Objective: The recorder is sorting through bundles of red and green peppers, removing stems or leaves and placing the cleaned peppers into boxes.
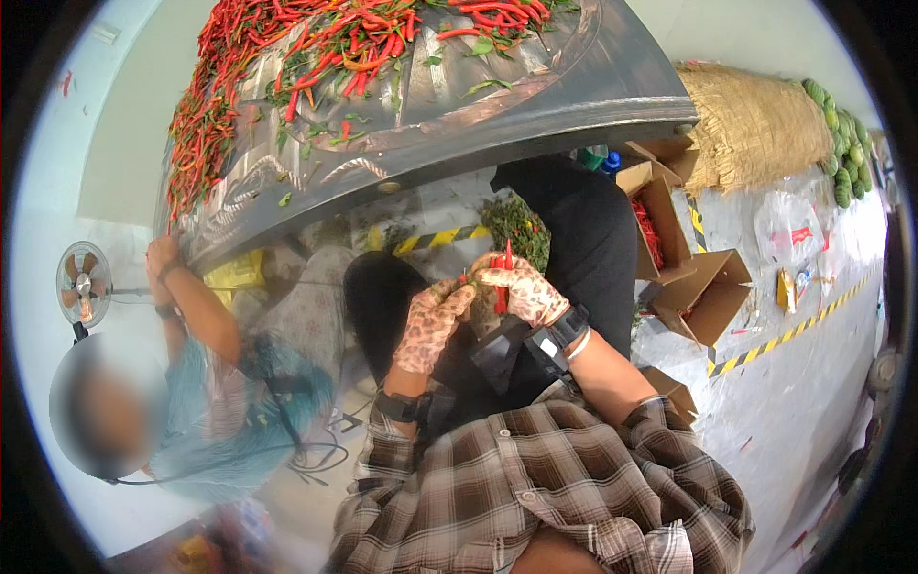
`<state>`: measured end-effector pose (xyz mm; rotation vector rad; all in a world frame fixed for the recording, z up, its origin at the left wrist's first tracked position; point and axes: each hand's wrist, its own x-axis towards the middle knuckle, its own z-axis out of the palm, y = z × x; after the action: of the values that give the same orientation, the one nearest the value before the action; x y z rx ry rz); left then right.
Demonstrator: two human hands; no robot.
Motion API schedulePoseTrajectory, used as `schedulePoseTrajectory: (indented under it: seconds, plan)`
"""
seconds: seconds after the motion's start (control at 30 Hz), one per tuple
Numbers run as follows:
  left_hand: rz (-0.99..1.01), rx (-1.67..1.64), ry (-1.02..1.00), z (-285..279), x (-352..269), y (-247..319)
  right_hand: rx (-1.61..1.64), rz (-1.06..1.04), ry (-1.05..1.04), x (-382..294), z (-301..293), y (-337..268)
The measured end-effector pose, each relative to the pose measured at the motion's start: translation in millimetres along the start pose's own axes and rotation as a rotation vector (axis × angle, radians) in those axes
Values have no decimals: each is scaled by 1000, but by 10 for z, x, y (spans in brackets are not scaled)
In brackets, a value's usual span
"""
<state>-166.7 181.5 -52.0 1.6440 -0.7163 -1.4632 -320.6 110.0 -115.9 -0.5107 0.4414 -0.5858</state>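
Note:
My left hand (432,323), in a leopard-print glove, pinches a small red and green chili piece (463,278) at its fingertips, mostly hidden by the fingers. Close beside it, my right hand (532,293) wears a matching glove and is closed around red chili peppers (508,255), whose ends stick out above and below the fingers. Both hands meet over my lap, between my knees in black trousers. Beyond them on the floor lies a heap of green stems and leaves (518,233) with red bits in it.
A dark table (559,107) ahead bears many red chilies (237,64) and loose leaves. To the left, a person (229,409) reaches to the table edge, near a fan (84,283). Cardboard boxes (706,294), a straw mat (753,125) and watermelons (850,151) are at right.

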Motion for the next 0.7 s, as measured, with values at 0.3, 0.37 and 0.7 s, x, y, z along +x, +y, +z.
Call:
schedulePoseTrajectory:
  seconds: [0.3,0.37,0.7]
  plan:
    - [236,444,-41,-9,-62,77,326,65,106,-67,49,-46]
    - [136,-39,42,20,35,43,149,-2,207,-9,40,-14]
    - [25,-874,189,-94,396,-372,-522,-27,140,-21,203,-49]
